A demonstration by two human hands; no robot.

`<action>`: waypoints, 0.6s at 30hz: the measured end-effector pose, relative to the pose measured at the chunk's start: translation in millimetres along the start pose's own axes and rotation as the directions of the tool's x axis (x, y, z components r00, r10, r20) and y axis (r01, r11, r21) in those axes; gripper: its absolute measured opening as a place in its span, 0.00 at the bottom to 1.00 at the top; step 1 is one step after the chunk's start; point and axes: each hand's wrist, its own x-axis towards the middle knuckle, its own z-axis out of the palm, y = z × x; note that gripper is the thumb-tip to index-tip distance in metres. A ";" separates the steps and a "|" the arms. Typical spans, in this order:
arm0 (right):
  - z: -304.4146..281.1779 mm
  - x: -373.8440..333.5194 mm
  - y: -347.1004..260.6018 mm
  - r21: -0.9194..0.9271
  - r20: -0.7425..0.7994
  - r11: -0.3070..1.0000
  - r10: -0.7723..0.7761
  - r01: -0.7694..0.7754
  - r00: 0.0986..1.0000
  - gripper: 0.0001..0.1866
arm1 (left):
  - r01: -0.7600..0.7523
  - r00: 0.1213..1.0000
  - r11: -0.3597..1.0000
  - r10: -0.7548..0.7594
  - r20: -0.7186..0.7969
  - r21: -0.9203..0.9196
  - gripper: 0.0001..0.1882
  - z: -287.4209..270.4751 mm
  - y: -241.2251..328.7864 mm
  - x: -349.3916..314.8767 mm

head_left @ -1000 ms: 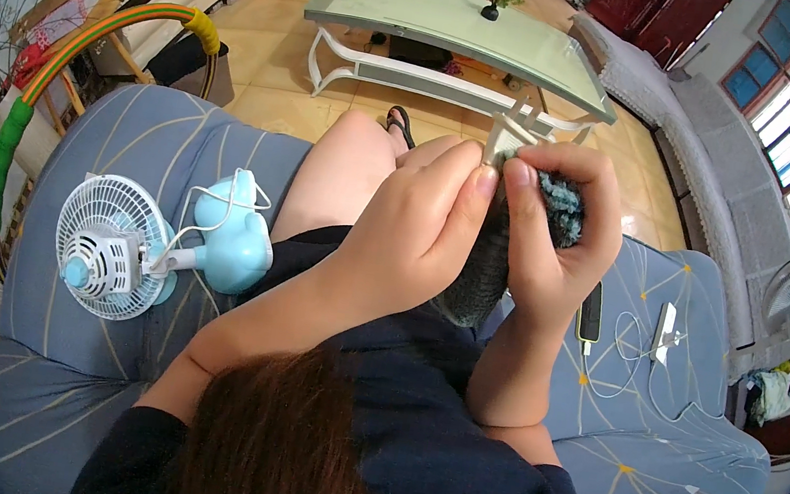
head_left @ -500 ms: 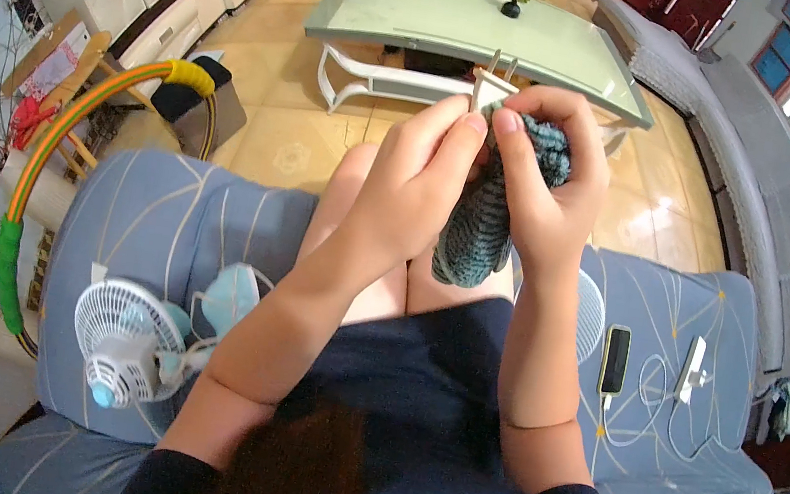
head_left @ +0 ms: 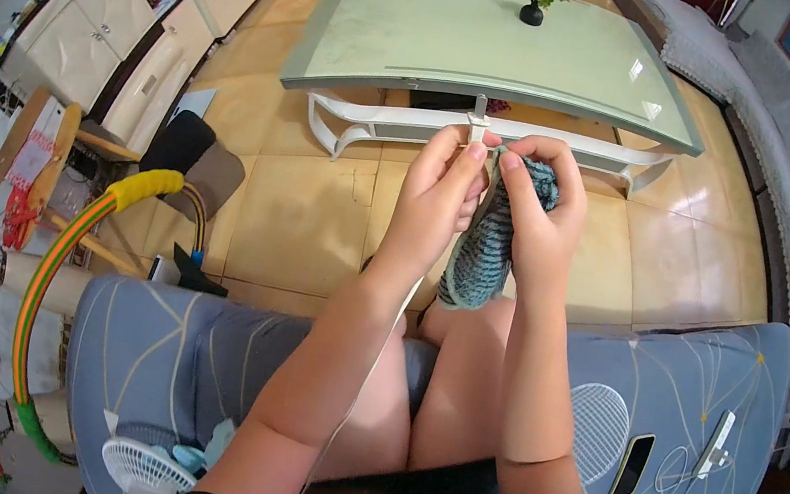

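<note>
Left hand (head_left: 436, 192) pinched on a white plug (head_left: 477, 129), metal end up; right hand (head_left: 550, 208) clamped on the top of a teal ribbed cloth (head_left: 481, 259), which hangs just beside the plug — whether they touch, cannot tell. Step in hand, by my reading: steadying the plug with cloth gathered close; next move calls for a firm left pinch, right fingers guiding the cloth. Count: one plug, one cloth, one cord (head_left: 389, 335) by the left forearm; on the sofa (head_left: 144, 343) one fan (head_left: 143, 470), one round grille (head_left: 597, 432), one phone (head_left: 633, 467), one power strip (head_left: 715, 446); one vase (head_left: 532, 13) on the surface (head_left: 425, 34) beyond
</note>
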 end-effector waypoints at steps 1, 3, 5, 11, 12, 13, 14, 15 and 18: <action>0.1 9.3 14.0 0.014 -0.019 0.998 0.056 -0.056 0.998 0.04 | -0.007 0.999 1.000 0.007 -0.041 0.013 0.09 -4.2 -10.0 13.3; 2.2 25.8 39.6 0.059 -0.010 0.985 0.166 -0.165 0.986 0.04 | -0.002 0.996 0.999 0.005 -0.089 0.036 0.11 -18.4 -31.2 36.5; 2.4 39.3 69.6 0.088 0.016 0.953 0.288 -0.289 0.957 0.04 | 0.014 0.993 1.000 -0.015 -0.119 -0.010 0.11 -32.1 -49.5 54.4; 5.1 35.7 129.2 0.116 0.032 0.914 0.389 -0.390 0.921 0.04 | 0.070 0.953 0.993 -0.095 -0.286 -0.097 0.12 -61.2 -93.9 77.3; 4.5 35.7 129.8 0.163 0.060 0.888 0.425 -0.429 0.903 0.04 | 0.030 0.969 1.000 -0.029 -0.244 0.002 0.11 -62.1 -91.5 77.5; 2.8 32.6 129.0 0.206 0.053 0.855 0.476 -0.476 0.878 0.04 | -0.014 0.981 0.995 0.034 -0.192 0.100 0.11 -63.6 -91.4 76.6; 1.5 27.7 130.0 0.198 0.055 0.850 0.487 -0.488 0.872 0.04 | -0.005 0.979 0.996 0.024 -0.202 0.093 0.11 -65.8 -93.7 74.0; 1.5 24.6 130.7 0.227 0.033 0.839 0.500 -0.494 0.865 0.04 | 0.000 0.981 0.997 0.015 -0.196 0.076 0.09 -68.1 -95.0 73.1; 4.5 20.0 130.3 0.263 0.032 0.830 0.502 -0.492 0.864 0.04 | -0.074 0.975 0.995 0.087 -0.202 0.071 0.07 -65.4 -101.1 76.1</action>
